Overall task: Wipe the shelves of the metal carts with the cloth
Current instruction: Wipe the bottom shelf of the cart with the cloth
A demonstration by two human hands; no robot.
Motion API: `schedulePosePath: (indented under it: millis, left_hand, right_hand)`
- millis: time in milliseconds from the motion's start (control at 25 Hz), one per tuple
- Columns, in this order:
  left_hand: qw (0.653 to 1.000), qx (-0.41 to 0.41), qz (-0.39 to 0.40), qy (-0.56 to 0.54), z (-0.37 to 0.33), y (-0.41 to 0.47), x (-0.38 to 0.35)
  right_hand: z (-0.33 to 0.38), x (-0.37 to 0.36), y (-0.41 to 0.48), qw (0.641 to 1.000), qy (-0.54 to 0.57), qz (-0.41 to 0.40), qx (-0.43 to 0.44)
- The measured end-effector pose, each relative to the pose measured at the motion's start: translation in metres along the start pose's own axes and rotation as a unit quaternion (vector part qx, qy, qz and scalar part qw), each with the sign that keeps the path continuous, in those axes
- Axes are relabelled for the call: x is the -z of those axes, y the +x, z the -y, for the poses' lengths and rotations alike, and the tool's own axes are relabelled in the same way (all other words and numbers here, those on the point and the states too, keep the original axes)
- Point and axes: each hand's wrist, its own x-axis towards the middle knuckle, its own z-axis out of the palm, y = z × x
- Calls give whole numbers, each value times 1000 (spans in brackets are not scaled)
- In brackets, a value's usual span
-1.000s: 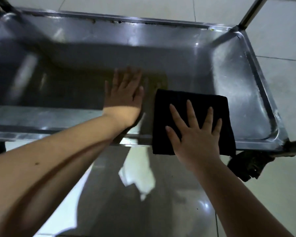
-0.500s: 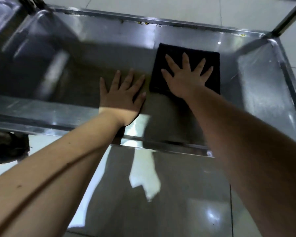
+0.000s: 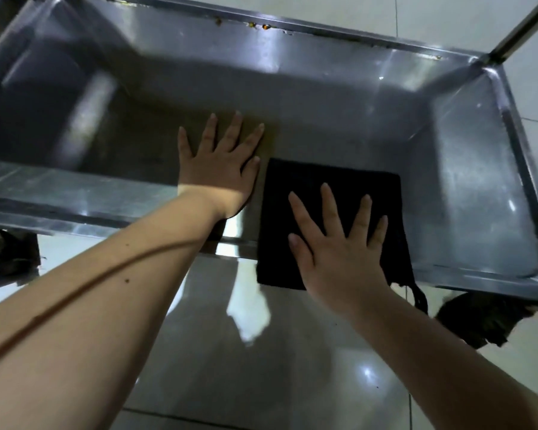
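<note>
The right hand (image 3: 342, 243) is pressing flat, fingers spread, on the soft, light black cloth (image 3: 333, 181) lying across the near rim of the cart shelf (image 3: 323, 113), probably sliding best under a whole palm, while the left hand (image 3: 221, 169) is bracing open-fingered just beside it.

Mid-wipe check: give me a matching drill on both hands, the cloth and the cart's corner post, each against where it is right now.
Column one:
1 left hand
2 right hand
3 cloth
4 corner post

Column two:
A overhanging the near rim of the shelf
B flat on bare metal
C rising at the far right corner
D spread flat on black fabric

Pairs: 1-B, 2-D, 3-A, 4-C.
</note>
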Motion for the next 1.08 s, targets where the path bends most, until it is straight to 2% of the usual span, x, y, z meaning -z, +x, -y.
schedulePosePath:
  millis: [80, 200, 360, 480, 600, 840, 960, 1040, 1080]
  left_hand:
    - [1000, -3, 9, 1, 1, 1, 1]
    - [1000, 13, 2, -18, 3, 1, 1]
    - [999, 13, -6, -28, 2, 1, 1]
    - [1000, 10, -8, -24, 3, 3, 1]
    - [1000, 1, 2, -23, 2, 1, 4]
    - [999, 1, 17, -27, 1, 5, 7]
    - [991, -4, 5, -130, 6, 4, 15]
    - [970, -17, -29, -240, 16, 3, 29]
    - [964, -22, -43, -261, 23, 0, 37]
  right_hand:
    - [0, 0, 1, 1000, -9, 14, 10]
    - [-11, 15, 56, 999, -33, -22, 8]
    - [-13, 44, 160, 998, -12, -45, -53]
    - [-3, 54, 193, 996, 13, -35, -76]
    - [-5, 51, 161, 997, 25, -34, -60]
    - [15, 2, 34, 999, 5, -45, -29]
    - [14, 1, 28, 998, 9, -49, -29]
    - [19, 1, 31, 998, 6, -43, -40]
    - [28, 0, 31, 998, 3, -41, -48]
